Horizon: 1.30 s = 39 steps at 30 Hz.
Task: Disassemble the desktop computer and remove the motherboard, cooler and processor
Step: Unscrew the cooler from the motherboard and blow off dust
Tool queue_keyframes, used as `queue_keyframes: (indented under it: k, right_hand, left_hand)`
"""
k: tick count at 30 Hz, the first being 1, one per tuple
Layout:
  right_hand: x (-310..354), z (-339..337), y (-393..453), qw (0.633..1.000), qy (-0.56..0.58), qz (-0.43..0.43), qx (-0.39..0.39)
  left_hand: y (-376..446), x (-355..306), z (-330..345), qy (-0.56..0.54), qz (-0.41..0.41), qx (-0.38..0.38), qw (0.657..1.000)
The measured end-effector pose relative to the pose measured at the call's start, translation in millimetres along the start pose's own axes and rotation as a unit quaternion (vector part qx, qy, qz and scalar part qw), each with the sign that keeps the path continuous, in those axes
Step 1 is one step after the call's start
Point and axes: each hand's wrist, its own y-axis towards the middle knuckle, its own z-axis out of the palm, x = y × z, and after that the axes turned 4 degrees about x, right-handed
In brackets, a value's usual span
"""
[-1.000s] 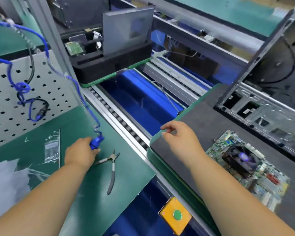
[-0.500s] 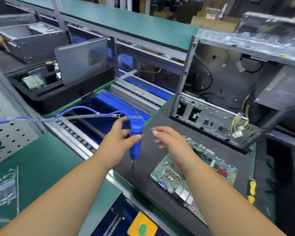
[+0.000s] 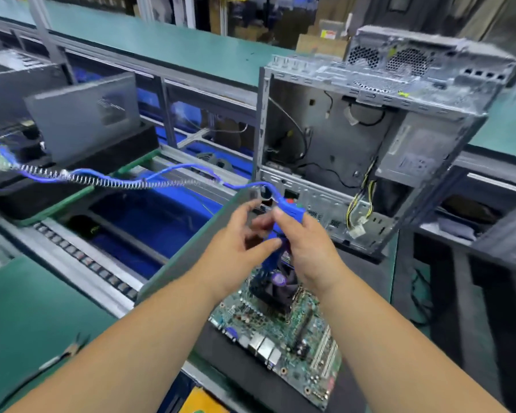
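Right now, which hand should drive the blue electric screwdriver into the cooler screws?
Likely right hand: it grips the blue electric screwdriver above the black fan cooler; left hand only pinches it.

We can read no text, number or brand anywhere; every label is too blurred or too small.

Taking our grip as the spot where our right hand grips the blue screwdriver and our left hand pinches it:

- **Up and right of the grip:** the power supply in the open case carries a pale printed label, smeared beyond reading.
- **Far above the grip:** a yellow and red sticker sits on a cardboard box, its print illegible.
- **Up and left of the grip:** the grey panel shows a faint mark, unreadable.
- **Just below the grip:** the motherboard has markings too fine to make out.
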Motion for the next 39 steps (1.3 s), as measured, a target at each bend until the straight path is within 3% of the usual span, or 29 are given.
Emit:
queue_keyframes:
  k: [3, 5, 10, 14, 19, 26, 39]
  right_hand:
    - [1.5, -4.6, 11.6, 0.997, 0.036, -0.046, -0.052]
    - [4.9, -8.1, 18.3, 0.994, 0.042, -0.052, -0.083]
    - [-1.6, -1.6, 36.3, 0.987, 0.12, -0.036, -0.096]
    - [-16.1, 5.2, 52.3, 0.985, 0.114, -0.011, -0.129]
    - [-36.1, 9.4, 62.8, 0.985, 0.102, 0.016, -0.139]
    - [-52.6, 8.9, 62.8, 0.985, 0.063, 0.015, -0.16]
    - [-55.7, 6.8, 66.8, 0.989, 0.041, 0.006, -0.141]
  left_hand:
    - [10.7, 24.2, -19.3, 0.083, -0.016, -0.049, 0.995]
    - [17.4, 45.4, -31.3, 0.129, -0.031, -0.034, 0.991]
    - [34.9, 92.9, -35.5, 0.17, -0.079, 0.209, 0.96]
    - [51.7, 119.3, -24.3, 0.212, -0.033, 0.299, 0.93]
    - [63.8, 133.8, -22.9, 0.245, 0.046, 0.294, 0.923]
    - [66.1, 137.5, -22.2, 0.065, 0.023, 0.315, 0.946]
    - [66.6, 145.9, -17.7, 0.025, -0.004, 0.303, 0.953]
